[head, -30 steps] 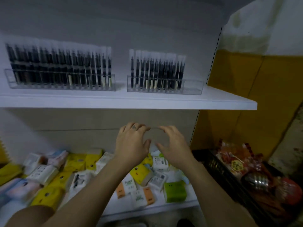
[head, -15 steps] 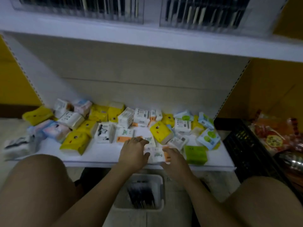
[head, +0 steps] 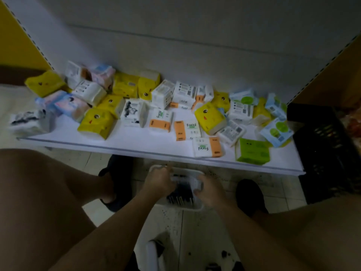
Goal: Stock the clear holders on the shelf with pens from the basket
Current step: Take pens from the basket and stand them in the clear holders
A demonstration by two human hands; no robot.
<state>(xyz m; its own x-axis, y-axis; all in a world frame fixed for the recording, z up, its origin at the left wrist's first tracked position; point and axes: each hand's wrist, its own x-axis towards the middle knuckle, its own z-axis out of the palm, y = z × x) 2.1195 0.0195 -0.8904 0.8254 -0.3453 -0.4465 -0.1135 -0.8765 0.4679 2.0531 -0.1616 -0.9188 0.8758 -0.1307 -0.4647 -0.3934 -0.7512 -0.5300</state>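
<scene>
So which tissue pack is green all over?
The lime-green plastic pack at the front right of the white shelf; others are yellow, white or blue.

The person's forearms are bare along their whole visible length, down to the left hand (head: 159,182) and the right hand (head: 210,192), where blur hides finer detail of the fingers. The left thigh (head: 39,192) and right thigh (head: 312,231) are bare too. On the feet are a dark, round-toed left shoe (head: 117,169) and right shoe (head: 250,194), the left cut low at the ankle.
</scene>
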